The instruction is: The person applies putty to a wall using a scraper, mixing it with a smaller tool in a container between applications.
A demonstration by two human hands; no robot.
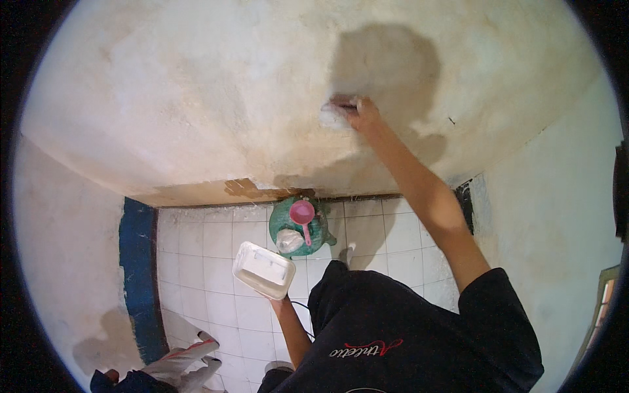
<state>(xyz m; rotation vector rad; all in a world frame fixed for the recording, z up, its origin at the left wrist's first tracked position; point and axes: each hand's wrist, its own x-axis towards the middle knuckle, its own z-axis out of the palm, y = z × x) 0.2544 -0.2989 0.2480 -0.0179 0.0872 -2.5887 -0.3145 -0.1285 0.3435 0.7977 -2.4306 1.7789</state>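
Note:
My right arm reaches up to the wall point(262, 85), where my right hand point(365, 114) is closed around a putty scraper point(344, 101). The scraper has a dark reddish edge, and its blade is blurred against the wall. A fresh white smear of putty point(333, 119) lies just under it. Low on the left, my left hand point(280, 302) is closed on a rectangular white tub point(283, 288), mostly hidden beneath it. White putty point(262, 267) covers the inside of this tub, which tilts slightly.
Below the wall stands a green, rounded sack-like object point(282, 213), bearing a pink dipper point(302, 213) and a crumpled white bag point(289, 240). Another person point(173, 367) is at lower left, near a blue-painted wall strip point(139, 275). White tiles point(219, 262) cover the floor. A nail-like piece point(452, 121) protrudes from the wall.

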